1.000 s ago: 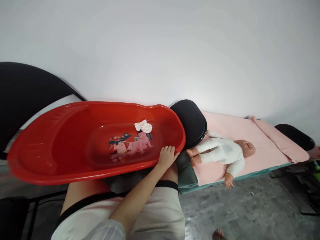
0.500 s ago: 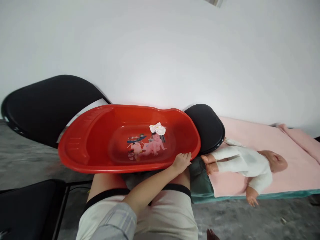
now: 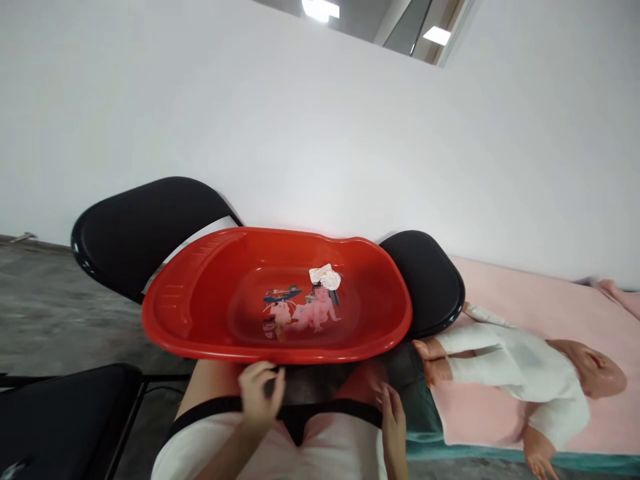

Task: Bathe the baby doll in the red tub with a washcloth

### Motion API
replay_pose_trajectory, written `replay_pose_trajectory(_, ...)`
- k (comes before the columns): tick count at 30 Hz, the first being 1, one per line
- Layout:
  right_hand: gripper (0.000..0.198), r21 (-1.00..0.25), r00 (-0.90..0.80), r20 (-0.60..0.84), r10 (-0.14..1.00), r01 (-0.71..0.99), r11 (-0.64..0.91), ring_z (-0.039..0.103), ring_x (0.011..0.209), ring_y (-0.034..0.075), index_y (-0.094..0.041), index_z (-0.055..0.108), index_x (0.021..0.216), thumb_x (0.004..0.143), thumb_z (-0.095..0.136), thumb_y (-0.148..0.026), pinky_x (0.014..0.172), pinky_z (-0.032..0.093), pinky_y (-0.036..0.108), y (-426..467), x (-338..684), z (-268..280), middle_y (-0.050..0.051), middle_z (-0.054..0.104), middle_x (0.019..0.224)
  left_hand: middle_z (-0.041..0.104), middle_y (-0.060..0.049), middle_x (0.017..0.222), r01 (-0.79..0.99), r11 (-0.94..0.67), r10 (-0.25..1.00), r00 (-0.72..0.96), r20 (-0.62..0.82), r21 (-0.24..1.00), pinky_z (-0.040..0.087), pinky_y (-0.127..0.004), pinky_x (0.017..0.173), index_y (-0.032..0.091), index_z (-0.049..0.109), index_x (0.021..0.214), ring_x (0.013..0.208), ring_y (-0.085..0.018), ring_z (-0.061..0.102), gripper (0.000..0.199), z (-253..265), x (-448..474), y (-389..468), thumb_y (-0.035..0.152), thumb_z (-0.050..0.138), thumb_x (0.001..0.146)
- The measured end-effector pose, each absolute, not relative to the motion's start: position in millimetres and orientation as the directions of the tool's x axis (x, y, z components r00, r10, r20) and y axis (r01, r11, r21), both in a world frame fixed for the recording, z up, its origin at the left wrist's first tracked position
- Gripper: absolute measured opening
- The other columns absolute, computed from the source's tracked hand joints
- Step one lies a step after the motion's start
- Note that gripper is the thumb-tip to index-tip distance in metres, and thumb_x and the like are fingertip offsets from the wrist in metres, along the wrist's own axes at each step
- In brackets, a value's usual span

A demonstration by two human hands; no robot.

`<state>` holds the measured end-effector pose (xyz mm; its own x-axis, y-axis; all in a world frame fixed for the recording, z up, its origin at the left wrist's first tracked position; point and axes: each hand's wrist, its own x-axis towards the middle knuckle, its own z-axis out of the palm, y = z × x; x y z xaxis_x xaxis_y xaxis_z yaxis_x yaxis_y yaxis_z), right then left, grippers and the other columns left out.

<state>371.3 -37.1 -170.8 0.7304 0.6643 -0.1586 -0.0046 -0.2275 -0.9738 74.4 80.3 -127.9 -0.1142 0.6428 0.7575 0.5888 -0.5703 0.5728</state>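
Observation:
A red plastic baby bathtub [image 3: 280, 257] stands across two black chairs in front of my knees, with a printed picture on its floor. Inside it lies a small crumpled white cloth [image 3: 327, 277]. My left hand [image 3: 260, 395] hovers over my lap, just below the tub's near rim, fingers loosely bent and slightly blurred, holding nothing I can see. By my right thigh, my right hand [image 3: 394, 417] has its fingers extended and holds nothing visible. To the right, a baby doll [image 3: 520, 357] in white clothes rests on its back on a pink sheet.
Black chairs [image 3: 150, 230] [image 3: 425, 280] show on both sides of the tub. A pink sheet [image 3: 475, 413] over a green cover tops the bed at right. Another black seat [image 3: 60, 427] is at lower left. Behind everything rises a white wall [image 3: 300, 153] with a window.
My left hand has let go of the tub's right rim and moved left over my lap. My right hand has come into view. The camera has tilted up and turned slightly left.

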Motion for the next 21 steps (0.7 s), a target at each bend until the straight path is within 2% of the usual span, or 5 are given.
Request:
replay_pose_trajectory(3, 0.07, -0.973, 0.67, -0.229, 0.706, -0.164, -0.16, 0.07, 0.109, 0.032, -0.022, 0.07, 0.109, 0.069, 0.069, -0.08, 0.092, 0.059, 0.043, -11, 346, -156, 0.012, 0.073, 0.117, 0.059, -0.001, 0.077, 0.428, -0.127, 0.72, -0.581, 0.379, 0.895, 0.059, -0.047, 0.078, 0.022, 0.055, 0.081, 0.073, -0.023, 0.063, 0.035, -136, 4, 87, 0.05, 0.075, 0.075)
replay_pose_trajectory(5, 0.073, -0.961, 0.628, -0.255, 0.735, -0.25, -0.12, 0.067, 0.114, 0.032, -0.022, 0.072, 0.106, 0.063, 0.074, -0.081, 0.093, 0.059, 0.042, 6, 331, -145, 0.011, 0.071, 0.12, 0.058, 0.001, 0.076, 0.204, 0.078, 0.727, -0.682, 0.085, 0.976, 0.058, -0.054, 0.084, 0.02, 0.056, 0.085, 0.073, -0.024, 0.064, 0.054, -128, -23, 98, 0.062, 0.08, 0.061)
replay_pose_trajectory(7, 0.074, -0.938, 0.588, -0.298, 0.752, -0.327, -0.116, 0.066, 0.112, 0.03, -0.021, 0.073, 0.095, 0.053, 0.08, -0.081, 0.092, 0.058, 0.04, 20, 321, -135, 0.01, 0.071, 0.111, 0.066, -0.004, 0.093, 0.047, 0.076, 0.76, -0.649, -0.027, 0.996, 0.052, -0.058, 0.101, 0.018, 0.06, 0.095, 0.093, -0.029, 0.068, 0.061, -113, -30, 110, 0.064, 0.08, 0.061)
replay_pose_trajectory(13, 0.065, -0.912, 0.577, -0.344, 0.741, -0.394, -0.117, 0.065, 0.09, 0.019, -0.019, 0.063, 0.071, 0.046, 0.087, -0.074, 0.084, 0.056, 0.03, 40, 310, -117, 0.003, 0.067, 0.083, 0.055, -0.015, 0.148, -0.114, -0.166, 0.742, -0.669, 0.048, 0.979, 0.04, -0.053, 0.119, 0.019, 0.044, 0.13, 0.136, -0.031, 0.054, 0.093, -88, -2, 149, 0.035, 0.091, 0.051)
replay_pose_trajectory(21, 0.077, -0.894, 0.559, -0.409, 0.722, -0.405, -0.192, 0.068, 0.092, 0.023, -0.019, 0.06, 0.071, 0.037, 0.081, -0.085, 0.078, 0.055, 0.031, 51, 299, -116, 0.005, 0.069, 0.083, 0.061, -0.009, 0.145, -0.052, -0.149, 0.717, -0.693, 0.072, 0.987, 0.047, -0.058, 0.113, 0.022, 0.042, 0.122, 0.128, -0.029, 0.062, 0.095, -119, -24, 188, 0.035, 0.093, 0.043)
